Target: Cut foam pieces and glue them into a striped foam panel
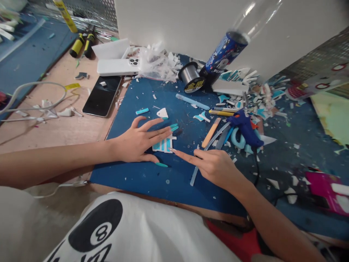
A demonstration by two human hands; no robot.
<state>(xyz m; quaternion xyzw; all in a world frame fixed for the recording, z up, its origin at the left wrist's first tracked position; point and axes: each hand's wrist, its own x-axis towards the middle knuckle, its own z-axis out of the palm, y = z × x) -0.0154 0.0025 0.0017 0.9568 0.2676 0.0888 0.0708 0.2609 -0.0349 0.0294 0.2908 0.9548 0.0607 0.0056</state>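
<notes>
A white foam piece with light blue strips (164,145) lies flat on the blue mat. Across its upper left part rests my left hand (140,140), fingers stretched out and spread. My right hand (211,163) reaches in from the right; its index finger points out and the tip meets the piece's lower right edge. The other right fingers are curled, and whether they hold anything is hidden. Just beyond my left fingertips sits a small white triangular piece with a hole (163,113). A short blue-and-white strip (142,111) lies to its left.
A blue glue gun (244,127), glue sticks (192,102) and a craft knife (222,113) lie right of my hands. Behind stand a wire spool (190,76) and a blue can (226,52). Foam scraps (261,94) pile up there. A black phone (102,96) lies left.
</notes>
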